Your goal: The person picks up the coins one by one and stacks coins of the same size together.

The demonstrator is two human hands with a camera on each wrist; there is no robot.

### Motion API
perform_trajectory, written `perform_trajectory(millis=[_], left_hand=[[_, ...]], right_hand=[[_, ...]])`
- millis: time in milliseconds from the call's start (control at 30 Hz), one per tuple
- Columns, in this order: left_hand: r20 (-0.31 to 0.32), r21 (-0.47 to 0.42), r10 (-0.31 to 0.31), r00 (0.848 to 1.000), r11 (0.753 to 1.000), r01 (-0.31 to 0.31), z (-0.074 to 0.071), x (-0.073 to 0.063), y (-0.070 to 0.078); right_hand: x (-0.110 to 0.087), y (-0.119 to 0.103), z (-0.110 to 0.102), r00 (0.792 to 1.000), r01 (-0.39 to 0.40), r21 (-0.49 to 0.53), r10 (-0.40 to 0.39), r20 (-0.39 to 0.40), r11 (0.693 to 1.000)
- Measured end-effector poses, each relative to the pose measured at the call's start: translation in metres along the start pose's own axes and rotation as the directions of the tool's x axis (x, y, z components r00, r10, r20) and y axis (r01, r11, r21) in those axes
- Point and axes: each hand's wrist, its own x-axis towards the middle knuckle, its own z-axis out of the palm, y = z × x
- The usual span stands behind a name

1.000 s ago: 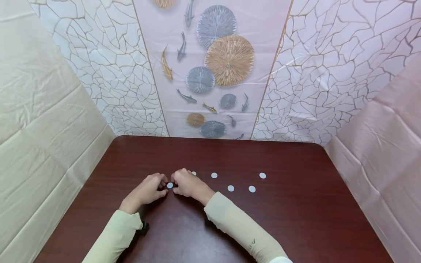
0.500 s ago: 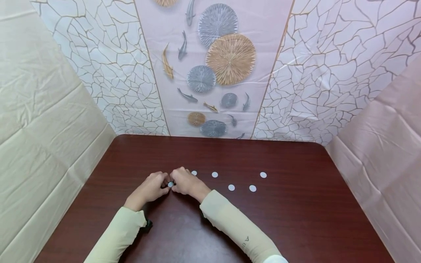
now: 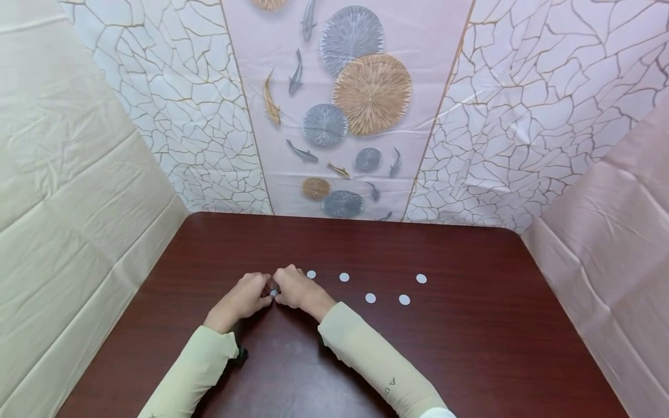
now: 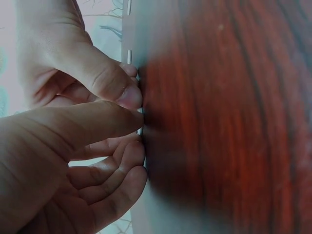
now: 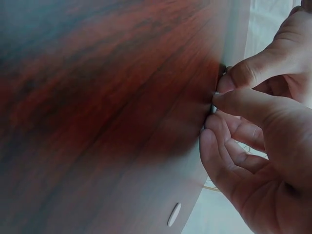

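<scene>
A small flat white disc [image 3: 274,293] lies on the dark red-brown table, left of the middle. My left hand [image 3: 247,294] holds its left side with curled fingers, and my right hand [image 3: 297,287] meets it from the right. Only a sliver of the disc [image 4: 141,127] shows in the left wrist view, between my left thumb and fingers. From the right wrist, the disc's edge [image 5: 213,110] appears between my right thumb and fingertips. Both thumbs are close together at the near side, and the fingers cover most of the disc.
More white discs lie to the right: one [image 3: 311,274] just beyond my right hand, another [image 3: 344,277] beside it, then others [image 3: 370,298] spread farther right. The wooden table [image 3: 470,348] ends at patterned cloth [image 3: 324,174] behind and plain cloth at both sides.
My hands have drawn together around the disc from either side, and their fingertips now cover most of it. The other discs keep their places; the head view has shifted slightly.
</scene>
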Motion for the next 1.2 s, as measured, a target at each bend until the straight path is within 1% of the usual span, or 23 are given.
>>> perform_trajectory(millis=[267, 367, 567, 767, 967, 1067, 1200], left_hand=[[0.023, -0.029, -0.016, 1.0, 0.999, 0.016, 0.004, -0.004, 0.008], [0.033, -0.034, -0.007, 0.999, 0.999, 0.008, 0.006, -0.007, 0.011], [0.026, -0.037, 0.035, 0.999, 0.999, -0.034, 0.009, -0.013, 0.019], [0.042, -0.044, 0.053, 0.998, 0.998, -0.051, 0.013, -0.017, 0.028], [0.032, -0.052, 0.076, 0.997, 0.996, -0.075, 0.019, -0.021, 0.037], [0.031, -0.055, 0.103, 0.994, 0.993, -0.101, 0.021, -0.024, 0.041], [0.014, -0.05, 0.144, 0.989, 0.988, -0.144, 0.024, -0.026, 0.046]], right_hand=[[-0.01, 0.002, 0.001, 1.0, 0.008, 0.012, -0.008, 0.014, 1.0], [-0.014, 0.003, 0.001, 1.0, 0.021, -0.01, -0.021, 0.011, 1.0], [-0.025, 0.005, 0.003, 0.998, 0.059, -0.044, -0.06, -0.012, 0.997], [-0.038, 0.007, 0.004, 0.998, 0.062, -0.046, -0.063, -0.004, 0.997], [-0.05, 0.009, 0.005, 0.997, 0.075, -0.053, -0.075, -0.013, 0.996], [-0.057, 0.01, 0.005, 0.997, 0.08, -0.058, -0.081, -0.011, 0.995], [-0.065, 0.011, 0.004, 0.996, 0.085, -0.051, -0.086, -0.008, 0.995]])
